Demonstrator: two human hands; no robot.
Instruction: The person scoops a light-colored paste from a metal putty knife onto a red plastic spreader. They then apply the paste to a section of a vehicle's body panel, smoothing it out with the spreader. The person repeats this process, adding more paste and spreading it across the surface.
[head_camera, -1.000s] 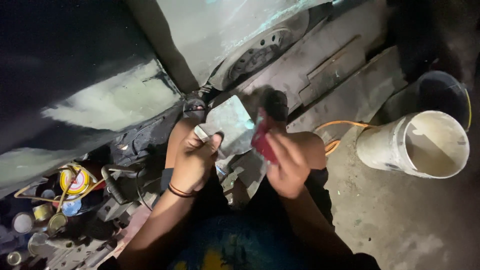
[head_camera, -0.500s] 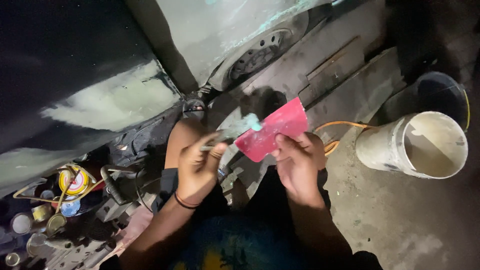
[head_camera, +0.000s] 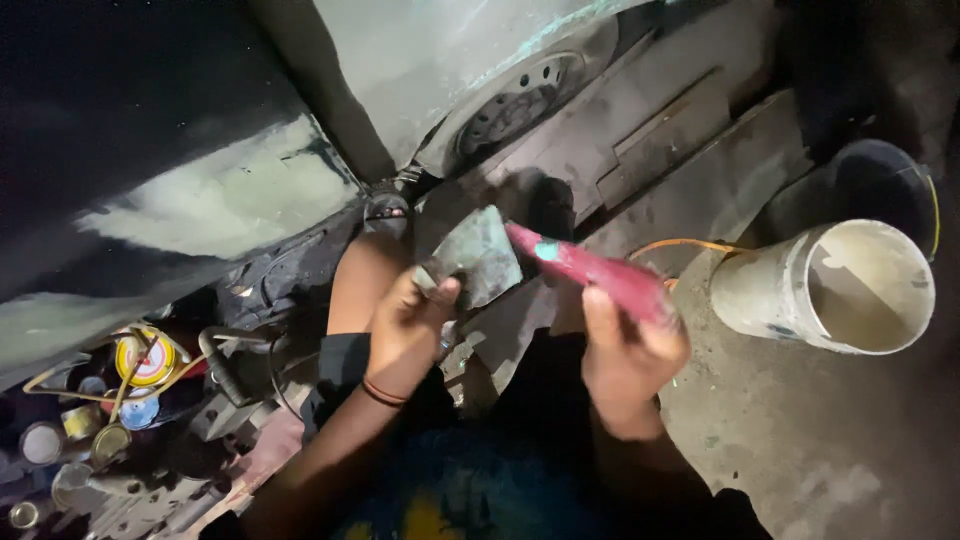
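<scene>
- A grey-green flat scraper blade (head_camera: 478, 262) is being pinched by the left hand (head_camera: 412, 325), fingers closed around its lower left corner; the blade is being held up at about 12 o'clock from that hand, above the lap.
- A red spreader card (head_camera: 595, 276) is being gripped by the right hand (head_camera: 630, 355), thumb laid along its near face, fingers curled shut behind it; its far end, carrying a small teal dab, is being brought against the right edge of the blade, at about 10 o'clock from the right hand; whether the two are touching or just beside each other cannot be told.
- Risk, as a judgement: the blade is being held only by a corner, so it is likely to be twisted or knocked out of the pinch if the card is pressed hard against it; filler could then be dropped onto the lap or the floor (head_camera: 820, 440).
- Risk: the thumb of the left hand is lying close to the blade edge; it could be nicked if the card is being dragged toward it.
- An open pale bucket (head_camera: 825, 290) is lying tilted at 3 o'clock of the right hand, well apart; the cluttered tins (head_camera: 148, 362) at 9 o'clock of the left hand are being left untouched.
</scene>
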